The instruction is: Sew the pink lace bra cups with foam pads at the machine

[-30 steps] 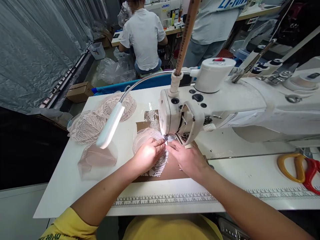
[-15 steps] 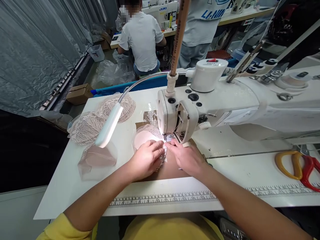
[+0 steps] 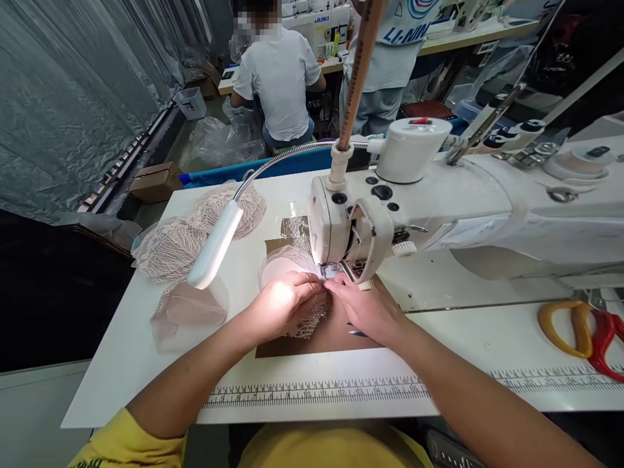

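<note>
My left hand (image 3: 283, 304) lies on a pale lace bra cup piece (image 3: 307, 317), fingers curled and pinching its edge just in front of the needle. My right hand (image 3: 368, 309) presses the same lace from the right, fingertips meeting the left hand's at the presser foot (image 3: 331, 270). Above both hands stands the head of the white sewing machine (image 3: 351, 227). The lace rests on a brown card sheet (image 3: 341, 335) on the white table (image 3: 121, 364).
A gooseneck lamp (image 3: 214, 246) hangs over the left of the table, above a heap of lace cups (image 3: 180, 240). Orange and red scissors (image 3: 580, 328) lie at the right. A printed ruler (image 3: 312, 393) runs along the table's front edge. Two people are at machines behind.
The lace has bunched up more under my left hand. Both hands stay at the presser foot; the view shifted slightly.
</note>
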`<state>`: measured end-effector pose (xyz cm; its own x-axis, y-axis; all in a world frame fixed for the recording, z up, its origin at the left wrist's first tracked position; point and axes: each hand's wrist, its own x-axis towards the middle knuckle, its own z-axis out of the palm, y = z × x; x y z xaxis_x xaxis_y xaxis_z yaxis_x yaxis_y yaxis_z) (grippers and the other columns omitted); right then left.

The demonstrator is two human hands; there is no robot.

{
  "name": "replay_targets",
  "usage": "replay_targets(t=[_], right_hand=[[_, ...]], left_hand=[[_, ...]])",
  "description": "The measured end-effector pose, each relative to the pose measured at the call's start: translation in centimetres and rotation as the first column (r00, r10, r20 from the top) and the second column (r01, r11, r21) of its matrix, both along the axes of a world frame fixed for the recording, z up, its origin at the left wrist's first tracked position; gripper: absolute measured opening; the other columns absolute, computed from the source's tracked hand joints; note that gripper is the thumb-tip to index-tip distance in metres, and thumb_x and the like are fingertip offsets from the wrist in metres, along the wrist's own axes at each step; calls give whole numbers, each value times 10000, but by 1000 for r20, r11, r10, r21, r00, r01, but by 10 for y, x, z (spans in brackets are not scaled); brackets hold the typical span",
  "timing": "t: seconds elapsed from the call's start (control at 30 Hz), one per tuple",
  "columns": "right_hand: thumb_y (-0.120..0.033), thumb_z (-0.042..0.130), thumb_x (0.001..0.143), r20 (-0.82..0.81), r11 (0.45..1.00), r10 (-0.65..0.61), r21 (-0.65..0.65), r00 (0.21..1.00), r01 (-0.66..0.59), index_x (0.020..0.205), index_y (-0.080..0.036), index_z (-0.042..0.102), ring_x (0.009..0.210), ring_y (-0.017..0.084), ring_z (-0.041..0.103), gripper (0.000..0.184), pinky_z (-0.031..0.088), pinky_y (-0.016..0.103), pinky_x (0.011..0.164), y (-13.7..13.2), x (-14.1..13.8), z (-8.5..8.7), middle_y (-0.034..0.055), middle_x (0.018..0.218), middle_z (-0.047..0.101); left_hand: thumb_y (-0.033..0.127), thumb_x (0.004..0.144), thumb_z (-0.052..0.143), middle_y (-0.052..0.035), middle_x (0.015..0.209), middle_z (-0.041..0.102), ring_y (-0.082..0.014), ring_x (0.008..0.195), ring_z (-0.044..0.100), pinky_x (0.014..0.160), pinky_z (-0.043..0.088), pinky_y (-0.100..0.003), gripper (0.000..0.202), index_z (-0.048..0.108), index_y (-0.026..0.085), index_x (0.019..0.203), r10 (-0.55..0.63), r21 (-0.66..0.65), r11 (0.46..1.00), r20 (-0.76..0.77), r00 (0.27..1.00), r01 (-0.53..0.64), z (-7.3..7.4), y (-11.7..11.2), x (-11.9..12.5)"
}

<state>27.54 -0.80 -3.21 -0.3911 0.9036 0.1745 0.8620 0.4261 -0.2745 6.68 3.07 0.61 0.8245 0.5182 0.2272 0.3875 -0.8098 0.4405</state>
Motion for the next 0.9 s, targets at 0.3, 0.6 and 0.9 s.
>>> replay_targets(t=[0.3,0.6,0.9], right_hand=[[-6,465,733,187,999,-37,26,982,33,1150,-237,659,767,190,550,515,374,302,678,-3,-4,-5,57,892,637],[-43,425,803,142,990,-29,140,990,9,1202,-218,643,746,185,588,487,423,294,666,-4,-3,-14,77,933,676],[-127,401,892,40,990,-100,103,994,95,1078,-201,672,799,183,612,337,427,276,702,-3,-3,-15,65,891,688]], left_hand=[[204,954,419,-134,1216,626,-198,916,594,774,542,-324,305,625,119,1162,22,128,991,42,999,-27,-53,19,0],[211,944,436,-126,1150,662,-199,858,569,729,518,-325,322,619,115,1191,84,143,986,27,996,-87,-53,26,3],[223,899,456,-141,1255,593,-285,1143,498,937,443,-440,379,574,120,1245,128,161,979,3,992,-126,-48,23,-2]])
